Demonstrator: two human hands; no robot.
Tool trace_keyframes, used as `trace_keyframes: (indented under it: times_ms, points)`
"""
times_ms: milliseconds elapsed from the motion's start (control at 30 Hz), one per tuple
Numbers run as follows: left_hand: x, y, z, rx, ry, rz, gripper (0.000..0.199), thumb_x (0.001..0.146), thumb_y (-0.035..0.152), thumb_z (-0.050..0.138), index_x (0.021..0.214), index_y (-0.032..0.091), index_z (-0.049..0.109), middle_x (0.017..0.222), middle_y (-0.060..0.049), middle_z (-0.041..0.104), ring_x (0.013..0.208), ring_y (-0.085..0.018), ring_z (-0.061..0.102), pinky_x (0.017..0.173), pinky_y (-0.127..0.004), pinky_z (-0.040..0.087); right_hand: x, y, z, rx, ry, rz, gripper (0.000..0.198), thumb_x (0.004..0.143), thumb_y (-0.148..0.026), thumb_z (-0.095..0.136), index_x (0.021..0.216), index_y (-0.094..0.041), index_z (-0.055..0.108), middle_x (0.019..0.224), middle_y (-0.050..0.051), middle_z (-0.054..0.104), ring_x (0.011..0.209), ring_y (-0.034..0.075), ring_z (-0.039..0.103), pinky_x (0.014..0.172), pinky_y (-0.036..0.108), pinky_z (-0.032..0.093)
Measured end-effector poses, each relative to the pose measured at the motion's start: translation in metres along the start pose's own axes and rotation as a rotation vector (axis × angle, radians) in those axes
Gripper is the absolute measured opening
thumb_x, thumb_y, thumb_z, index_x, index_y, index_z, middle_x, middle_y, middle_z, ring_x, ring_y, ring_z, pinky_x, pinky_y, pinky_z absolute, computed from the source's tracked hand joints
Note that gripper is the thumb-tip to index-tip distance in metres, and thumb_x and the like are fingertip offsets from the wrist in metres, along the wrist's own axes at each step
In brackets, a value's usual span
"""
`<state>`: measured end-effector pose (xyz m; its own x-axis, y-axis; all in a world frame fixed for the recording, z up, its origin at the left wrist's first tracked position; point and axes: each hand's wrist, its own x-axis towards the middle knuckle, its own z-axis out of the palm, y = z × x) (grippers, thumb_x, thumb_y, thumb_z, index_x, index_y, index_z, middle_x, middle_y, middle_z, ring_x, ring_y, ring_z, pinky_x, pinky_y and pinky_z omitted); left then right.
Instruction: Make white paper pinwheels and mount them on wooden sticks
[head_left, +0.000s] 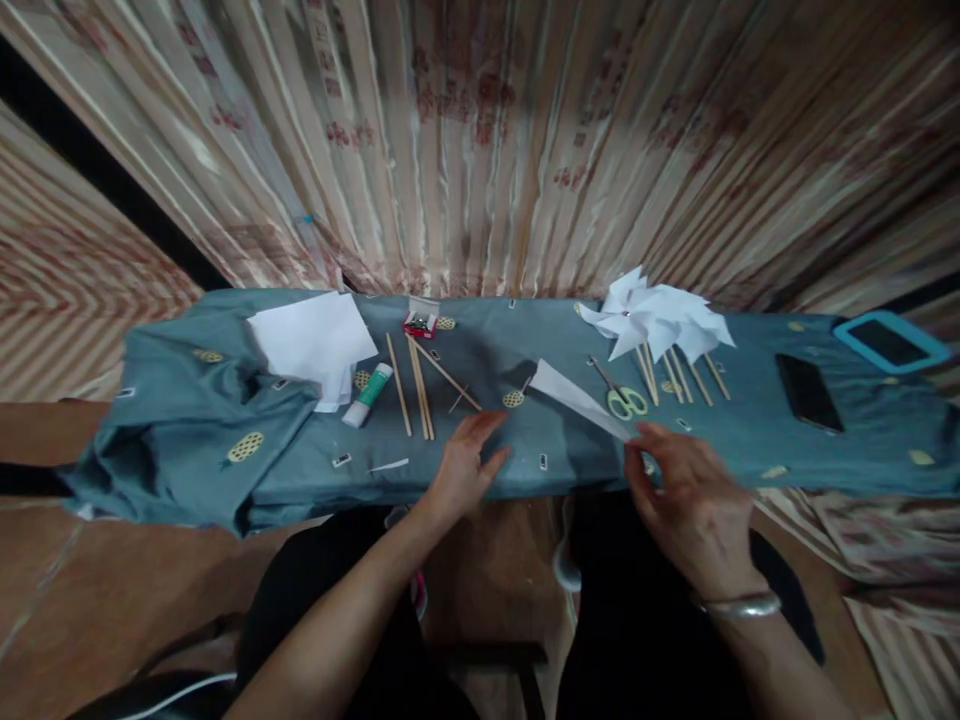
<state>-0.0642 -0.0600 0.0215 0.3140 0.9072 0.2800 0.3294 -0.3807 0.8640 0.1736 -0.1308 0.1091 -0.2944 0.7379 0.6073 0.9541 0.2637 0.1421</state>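
My right hand [686,490] pinches the near end of a long, narrow folded piece of white paper [577,398], which slants up and left over the cloth. My left hand [469,462] is at the middle front of the table, fingers apart, holding nothing. Just beyond its fingertips lies a slanting wooden stick [448,374]. Scissors with pale green handles [627,402] rest right behind the paper. Further left are several more wooden sticks [421,395], a glue stick [368,394] and a small open red box [421,322] with small pieces inside.
A blue-grey cloth [480,470] covers the narrow table. White paper sheets [311,335] are stacked at the left. Several paper pinwheels [660,318] on sticks lie at the back right, near a dark phone [810,392] and a blue-framed tablet [892,342]. A curtain [465,150] hangs behind.
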Motion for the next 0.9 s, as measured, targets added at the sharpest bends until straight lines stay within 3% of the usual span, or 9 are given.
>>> trace_keyframes:
  times_ms: [100,167,233,300,433,567,700,800,900]
  points:
    - [0.002,-0.002,0.009,0.134,0.061,0.026,0.058,0.084,0.019,0.065,0.138,0.02,0.045,0.128,-0.014,0.06,0.112,-0.026,0.06,0.092,-0.045,0.053,-0.007,-0.013,0.006,0.05,-0.21,-0.104,0.006,0.087,-0.009,0.058,0.088,-0.01,0.064,0.098,0.017,0.073,0.086,0.027,0.065,0.079,0.038,0.052]
    - [0.004,-0.001,0.012,0.248,0.098,0.091,0.072,0.082,0.021,0.067,0.146,0.019,0.034,0.139,-0.017,0.052,0.123,-0.029,0.053,0.099,-0.05,0.048,-0.003,-0.022,0.013,0.064,-0.429,-0.163,0.011,0.083,-0.002,0.059,0.083,-0.012,0.064,0.091,0.014,0.072,0.079,0.026,0.065,0.071,0.037,0.052]
    - [0.004,0.003,0.015,0.366,0.036,0.191,0.07,0.082,0.019,0.067,0.145,0.017,0.037,0.144,-0.019,0.048,0.131,-0.032,0.045,0.104,-0.052,0.042,0.004,-0.028,0.02,0.114,-0.597,-0.201,0.013,0.081,-0.002,0.06,0.079,-0.014,0.063,0.081,0.01,0.069,0.076,0.027,0.064,0.066,0.037,0.05]
    - [0.004,0.008,0.018,0.436,-0.102,0.268,0.053,0.084,0.014,0.062,0.135,0.015,0.05,0.138,-0.016,0.056,0.129,-0.032,0.046,0.103,-0.052,0.042,0.011,-0.029,0.027,0.193,-0.689,-0.211,0.011,0.082,-0.004,0.058,0.082,-0.014,0.064,0.081,0.01,0.068,0.077,0.027,0.064,0.065,0.037,0.049]
    - [0.001,0.01,0.022,0.46,-0.266,0.272,0.035,0.087,0.011,0.054,0.122,0.014,0.062,0.121,-0.013,0.068,0.118,-0.029,0.056,0.099,-0.05,0.044,0.016,-0.017,0.042,0.419,-0.661,-0.18,0.012,0.091,-0.012,0.052,0.092,-0.013,0.064,0.088,0.009,0.069,0.085,0.025,0.064,0.074,0.037,0.051]
    - [0.004,0.002,0.02,0.471,-0.236,0.26,0.031,0.091,0.018,0.054,0.121,0.014,0.063,0.123,-0.013,0.067,0.116,-0.028,0.057,0.096,-0.048,0.047,0.003,0.002,0.058,0.626,-0.544,-0.076,0.017,0.091,-0.017,0.057,0.107,-0.014,0.062,0.105,0.011,0.07,0.1,0.026,0.063,0.087,0.041,0.053]
    - [0.012,-0.004,0.017,0.488,-0.17,0.276,0.031,0.093,0.022,0.054,0.123,0.018,0.062,0.128,-0.013,0.065,0.121,-0.028,0.055,0.098,-0.048,0.047,-0.004,0.019,0.063,0.78,-0.487,0.085,0.019,0.092,-0.017,0.054,0.107,-0.018,0.066,0.109,0.01,0.072,0.105,0.024,0.065,0.093,0.04,0.052]
    - [0.016,-0.001,0.016,0.486,-0.162,0.257,0.032,0.096,0.024,0.05,0.126,0.017,0.059,0.122,-0.013,0.067,0.115,-0.026,0.059,0.094,-0.045,0.048,0.0,0.027,0.059,0.902,-0.479,0.312,0.017,0.093,-0.027,0.057,0.096,-0.019,0.071,0.092,0.004,0.075,0.084,0.02,0.069,0.078,0.033,0.054]
    - [0.016,0.003,0.016,0.476,-0.195,0.22,0.033,0.098,0.025,0.047,0.127,0.016,0.058,0.113,-0.012,0.07,0.102,-0.025,0.065,0.088,-0.043,0.049,0.005,0.034,0.061,1.024,-0.482,0.498,0.02,0.09,-0.035,0.06,0.085,-0.02,0.072,0.076,0.0,0.072,0.068,0.017,0.064,0.063,0.028,0.05]
